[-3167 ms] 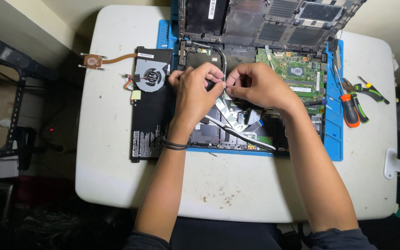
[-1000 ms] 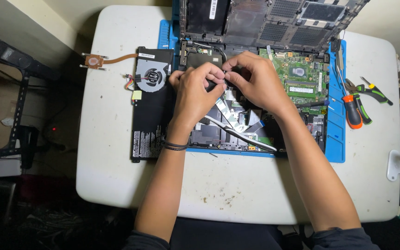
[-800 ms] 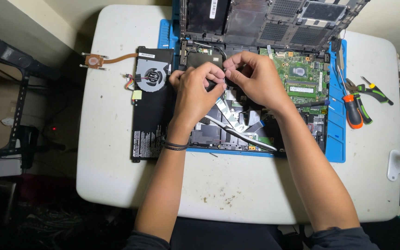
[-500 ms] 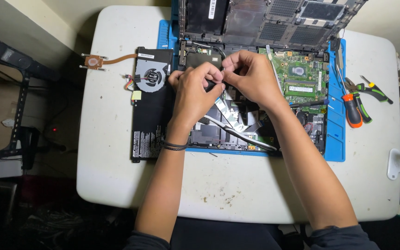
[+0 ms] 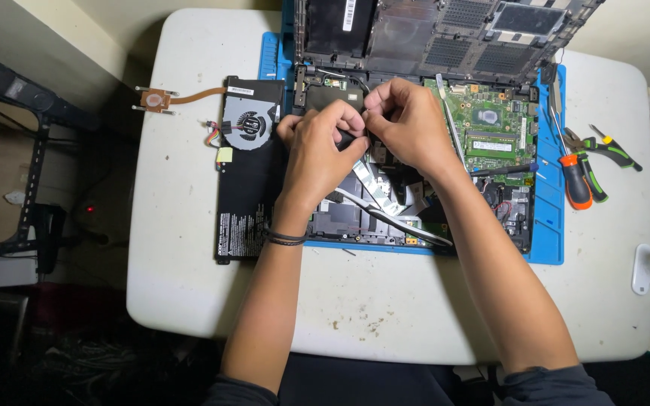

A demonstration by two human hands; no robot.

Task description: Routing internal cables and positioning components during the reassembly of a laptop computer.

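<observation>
The opened black laptop base, its green circuit board laid bare, sits on a blue work mat in the middle of the white counter, and both hands are right over its upper middle. The left hand comes in from below with a dark band on the wrist, fingers curled in tight and pinching at something small and dark; what exactly they pinch is hidden behind the knuckles. The right hand sits just beside it, touching it, fingers clenched the same way over the same spot, so I cannot tell what it grips either. Below the hands, flat pale ribbon cables cross the base. The lifted black bottom cover stands at the far edge of the mat. To the left, a long black battery slab lies against the mat, with a round black cooling fan resting on its top end and a copper heat pipe reaching off toward the counter edge. Far right, an orange-handled screwdriver and green-handled pliers lie together, partly on the mat.
</observation>
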